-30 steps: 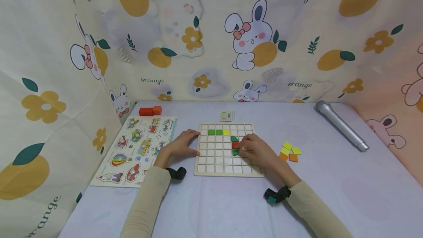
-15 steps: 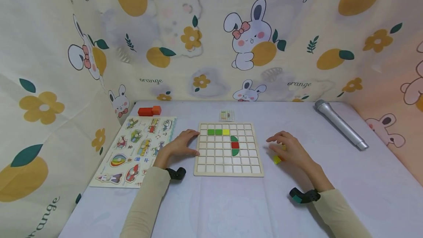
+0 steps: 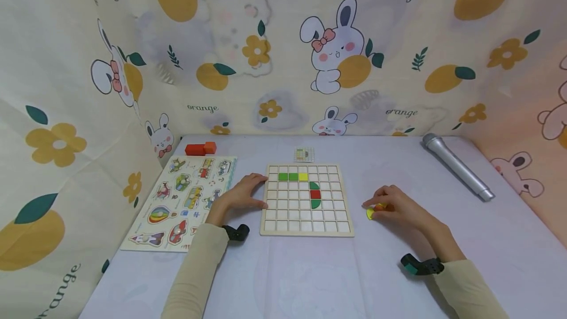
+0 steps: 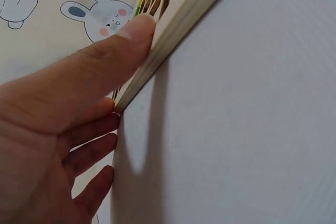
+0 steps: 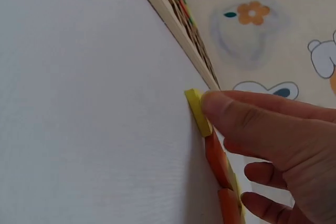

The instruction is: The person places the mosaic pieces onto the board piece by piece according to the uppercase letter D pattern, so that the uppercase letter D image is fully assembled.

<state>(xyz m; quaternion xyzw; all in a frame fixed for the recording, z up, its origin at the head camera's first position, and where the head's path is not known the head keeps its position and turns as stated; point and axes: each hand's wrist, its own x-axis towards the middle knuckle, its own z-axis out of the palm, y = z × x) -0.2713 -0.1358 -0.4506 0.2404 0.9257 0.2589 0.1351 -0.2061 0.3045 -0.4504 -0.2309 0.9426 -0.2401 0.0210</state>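
A wooden grid board lies in the middle of the table. Two green tiles and a yellow tile form a row near its top. Lower right, a red tile sits between two rounded green pieces. My left hand touches the board's left edge with thumb and fingers extended; its thumb meets the rim. Right of the board, my right hand pinches a yellow tile low at the table. Orange tiles show beneath its fingers, partly hidden.
On the left lies a picture puzzle board with red blocks behind it. A small patterned card is beyond the grid board. A silver microphone lies at the far right. Patterned cloth encloses the table's back and sides.
My right hand has left the red and green pieces on the board and moved right to the loose tiles, where its fingers have closed on a yellow one. My left hand stays put.
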